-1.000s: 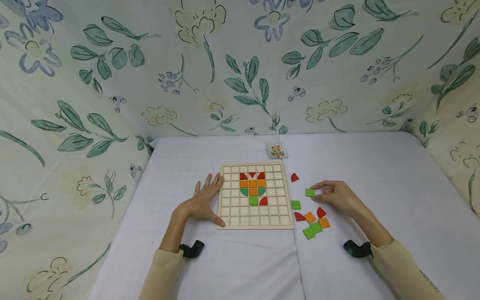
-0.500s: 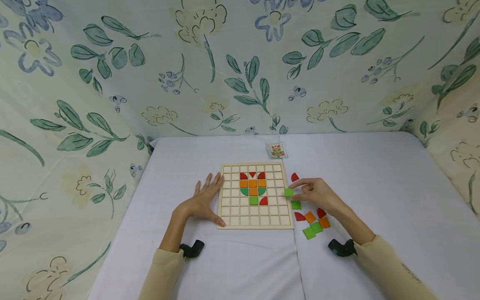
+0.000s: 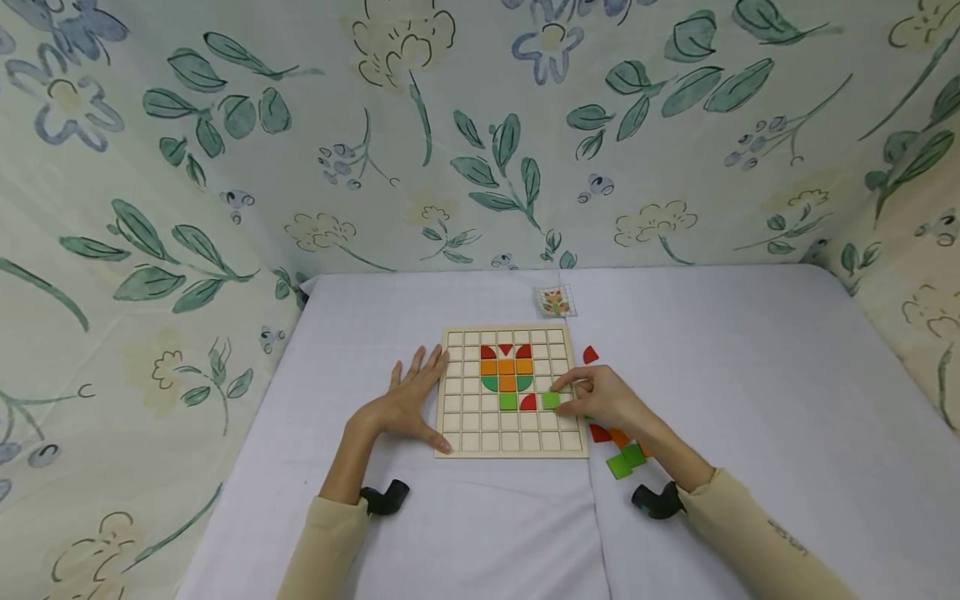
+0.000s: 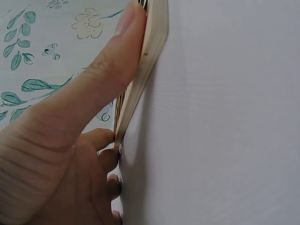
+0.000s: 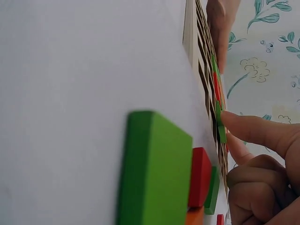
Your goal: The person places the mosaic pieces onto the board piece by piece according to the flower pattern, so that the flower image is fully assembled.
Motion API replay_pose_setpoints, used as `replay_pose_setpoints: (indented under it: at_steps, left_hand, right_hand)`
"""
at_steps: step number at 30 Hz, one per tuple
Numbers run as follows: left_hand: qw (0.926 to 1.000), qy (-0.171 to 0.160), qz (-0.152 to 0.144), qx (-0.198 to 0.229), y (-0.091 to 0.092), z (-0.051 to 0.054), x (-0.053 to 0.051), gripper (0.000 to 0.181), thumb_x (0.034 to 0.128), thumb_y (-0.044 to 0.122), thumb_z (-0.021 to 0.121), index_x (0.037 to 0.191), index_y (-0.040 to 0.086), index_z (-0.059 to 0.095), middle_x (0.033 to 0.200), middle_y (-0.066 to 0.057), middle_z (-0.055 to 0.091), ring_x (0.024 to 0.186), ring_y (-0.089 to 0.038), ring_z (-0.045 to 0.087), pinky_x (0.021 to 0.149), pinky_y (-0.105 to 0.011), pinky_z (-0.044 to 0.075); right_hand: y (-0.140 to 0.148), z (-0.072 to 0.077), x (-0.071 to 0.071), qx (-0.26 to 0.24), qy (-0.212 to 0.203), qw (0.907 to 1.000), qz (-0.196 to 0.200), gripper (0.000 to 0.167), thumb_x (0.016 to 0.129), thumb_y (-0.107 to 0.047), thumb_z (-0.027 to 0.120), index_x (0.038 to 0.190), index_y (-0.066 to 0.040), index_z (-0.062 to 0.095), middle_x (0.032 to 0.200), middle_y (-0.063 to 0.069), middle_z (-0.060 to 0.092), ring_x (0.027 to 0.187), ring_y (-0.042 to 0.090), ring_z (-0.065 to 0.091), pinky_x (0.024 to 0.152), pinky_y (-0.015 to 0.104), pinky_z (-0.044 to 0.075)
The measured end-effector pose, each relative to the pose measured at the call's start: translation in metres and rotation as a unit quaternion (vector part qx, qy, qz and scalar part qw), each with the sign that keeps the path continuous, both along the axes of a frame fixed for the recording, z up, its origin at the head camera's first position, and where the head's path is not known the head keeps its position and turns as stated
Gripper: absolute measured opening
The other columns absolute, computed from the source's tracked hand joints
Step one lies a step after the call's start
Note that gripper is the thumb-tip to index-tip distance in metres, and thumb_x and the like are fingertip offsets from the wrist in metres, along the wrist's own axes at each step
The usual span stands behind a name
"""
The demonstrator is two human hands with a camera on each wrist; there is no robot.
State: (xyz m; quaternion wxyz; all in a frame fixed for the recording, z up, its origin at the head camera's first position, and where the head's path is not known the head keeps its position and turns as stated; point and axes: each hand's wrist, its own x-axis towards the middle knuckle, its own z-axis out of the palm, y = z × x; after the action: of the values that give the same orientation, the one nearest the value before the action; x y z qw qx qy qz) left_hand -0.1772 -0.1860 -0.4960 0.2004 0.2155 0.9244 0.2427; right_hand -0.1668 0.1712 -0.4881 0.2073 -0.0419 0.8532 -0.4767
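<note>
A wooden grid board lies on the white cloth, bearing a tulip-like pattern of red, orange and green tiles. My left hand rests along its left side with fingers spread; in the left wrist view the thumb lies on the board's edge. Between thumb and index finger my right hand pinches a green square tile. That tile is over the board, just right of a red quarter-circle tile. The right wrist view shows it slightly tilted against the grid; whether it touches a cell cannot be told.
Loose green squares, orange squares and red quarter-circles lie right of the board, partly hidden by the right hand. Another red quarter-circle is farther back. A small pattern card lies behind the board.
My right hand has carried the green square tile leftward from the cloth at right to over the board. My left hand has stayed at the board's left side.
</note>
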Motion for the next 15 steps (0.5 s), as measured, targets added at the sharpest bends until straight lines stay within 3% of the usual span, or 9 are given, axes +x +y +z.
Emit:
replay_pose_setpoints:
  at_steps: [15]
  left_hand:
    - [1.0, -0.008, 0.005, 0.0, 0.0024, 0.0035, 0.0001, 0.153, 0.0569, 0.051, 0.1, 0.167, 0.01, 0.002, 0.176, -0.009, -0.008, 0.161, -0.037, -0.017, 0.128, -0.066, -0.012]
  right_hand:
    - [-0.0035, 0.0008, -0.0013, 0.003, 0.002, 1.0, -0.008, 0.027, 0.085, -0.012, 0.084, 0.11, -0.008, 0.077, 0.059, -0.003, 0.03, 0.052, 0.014, 0.029, 0.048, 0.021, 0.023]
